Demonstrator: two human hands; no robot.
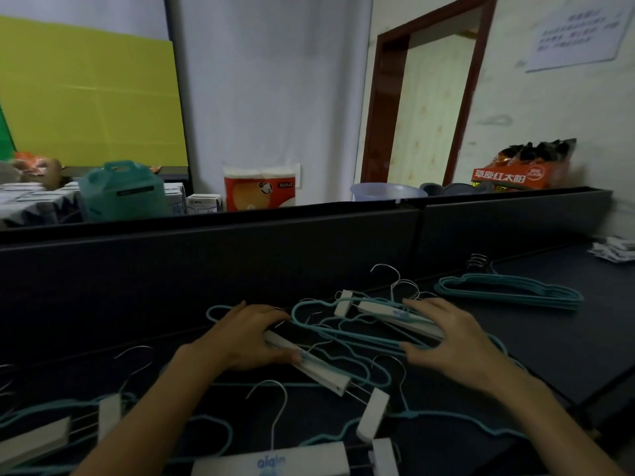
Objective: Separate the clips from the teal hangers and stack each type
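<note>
A tangle of teal hangers with white clips lies on the dark table in front of me. My left hand grips the left end of a long white clip that runs diagonally toward me. My right hand rests with spread fingers on the pile, covering the end of another white clip still on a hanger. A neat stack of bare teal hangers lies at the far right. More white clips and hangers lie near the front edge.
A dark partition wall rises behind the pile. Small white packets lie at the far right of the table. Beyond the partition stand a teal bag, a pack of paper rolls and a red box.
</note>
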